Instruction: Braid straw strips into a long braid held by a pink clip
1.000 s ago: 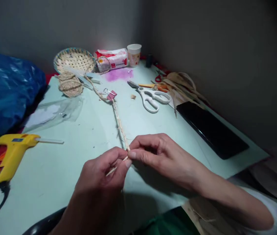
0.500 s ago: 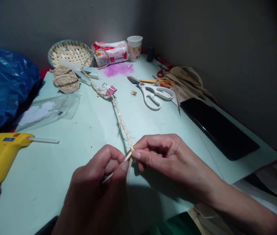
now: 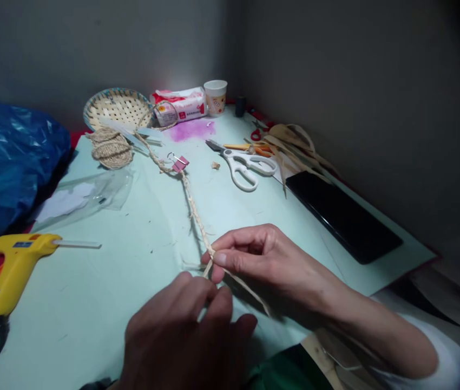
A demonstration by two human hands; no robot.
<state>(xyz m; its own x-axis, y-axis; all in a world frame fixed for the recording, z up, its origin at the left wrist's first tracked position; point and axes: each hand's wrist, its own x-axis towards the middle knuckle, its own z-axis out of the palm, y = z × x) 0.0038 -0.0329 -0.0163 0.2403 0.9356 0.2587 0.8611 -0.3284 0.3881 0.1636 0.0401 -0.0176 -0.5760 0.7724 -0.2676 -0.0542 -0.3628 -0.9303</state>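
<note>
A pale braided cord (image 3: 198,219) runs toward me from a pink binder clip (image 3: 180,164). My right hand (image 3: 254,254) is closed on the cord's near end, pinching it between thumb and forefinger. Loose strands come out below that pinch: one trails right across the tabletop, another points left. My left hand (image 3: 185,325) is just below, its fingers curled, and a flat fibre strand (image 3: 208,268) runs down into them. The left fingertips are partly hidden behind the back of the hand.
White-handled scissors (image 3: 244,165), a black phone (image 3: 341,216) and fibre strips (image 3: 295,138) lie right. At left are a yellow glue gun (image 3: 14,265), a blue plastic bag (image 3: 11,162) and a twine bundle (image 3: 111,148). Behind stand a woven basket (image 3: 118,108) and paper cup (image 3: 215,98).
My left hand has moved down and right, away from the pinch point, and turned its back up. One strand now lies out to the right. The right hand keeps its pinch. The view has shifted slightly.
</note>
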